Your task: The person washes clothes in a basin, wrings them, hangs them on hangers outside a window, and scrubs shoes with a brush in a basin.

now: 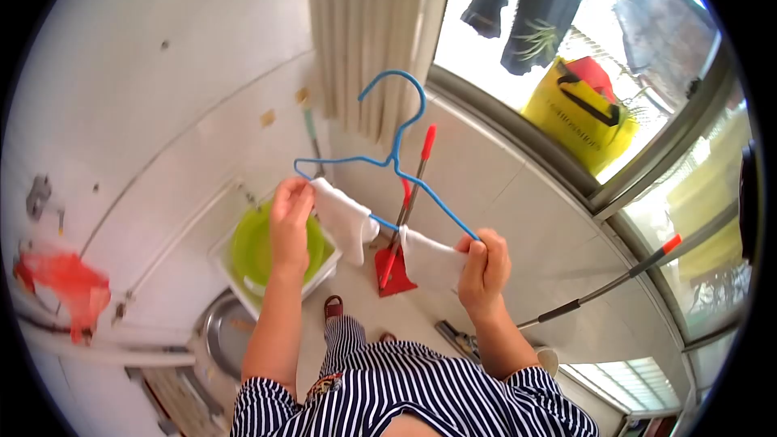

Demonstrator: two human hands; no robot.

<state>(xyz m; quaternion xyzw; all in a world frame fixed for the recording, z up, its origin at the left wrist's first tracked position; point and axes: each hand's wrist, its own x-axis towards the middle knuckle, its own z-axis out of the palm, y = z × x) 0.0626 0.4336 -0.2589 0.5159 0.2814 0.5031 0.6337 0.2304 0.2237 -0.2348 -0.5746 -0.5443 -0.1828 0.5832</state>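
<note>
A blue clothes hanger (394,151) is held up in front of me, its hook at the top and tilted down to the right. Over its lower bar hang two small white cloths, one on the left (344,218) and one on the right (430,260); they look like socks, but I cannot be sure. My left hand (291,222) is closed at the hanger's left corner, pinching the edge of the left cloth. My right hand (484,271) is closed round the right corner, with the right cloth's end against its fingers.
Below are a green basin (251,247) in a white sink, a metal basin (227,332) and a red dustpan (394,273). A long-handled mop (603,295) leans at the right. A yellow bag (579,125) and hanging clothes (550,0) are beyond the window. A red plastic bag (69,283) hangs left.
</note>
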